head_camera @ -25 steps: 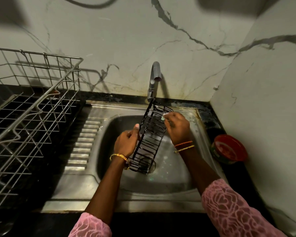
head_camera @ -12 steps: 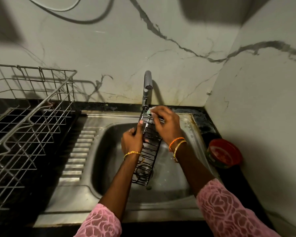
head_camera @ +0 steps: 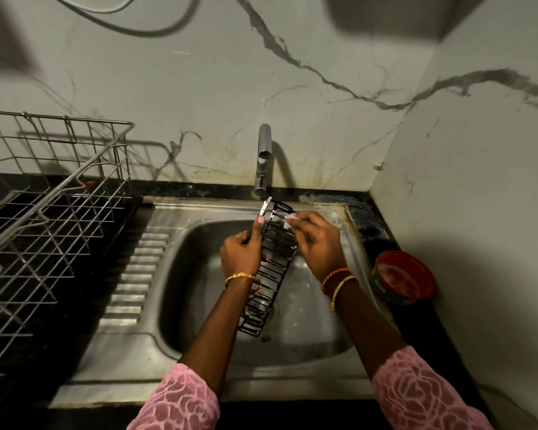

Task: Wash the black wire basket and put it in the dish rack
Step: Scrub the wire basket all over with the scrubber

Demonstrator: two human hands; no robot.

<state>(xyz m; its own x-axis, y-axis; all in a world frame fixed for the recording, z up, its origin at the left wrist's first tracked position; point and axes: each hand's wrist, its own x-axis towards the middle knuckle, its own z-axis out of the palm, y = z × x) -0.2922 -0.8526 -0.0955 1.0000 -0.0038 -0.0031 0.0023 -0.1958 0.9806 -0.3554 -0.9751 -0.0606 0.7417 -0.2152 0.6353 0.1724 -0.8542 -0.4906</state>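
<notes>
While the black wire basket (head_camera: 269, 268) hangs tilted over the middle of the sink (head_camera: 168, 330), both hands are on it. The left hand (head_camera: 241, 254) is wrapped around its left edge, thumb pointing up along the wire. The right hand (head_camera: 319, 243) pinches a small pale thing against the far end; it is too small to tell what. The basket's far end sits just under the tap (head_camera: 263, 159), and its near end points down into the bowl, with open room on both sides. The dish rack (head_camera: 53, 212) stands on the dark table at the left, well apart from the sink; its left side is cut off. A red tub (head_camera: 404, 277) sits by the right wall.
</notes>
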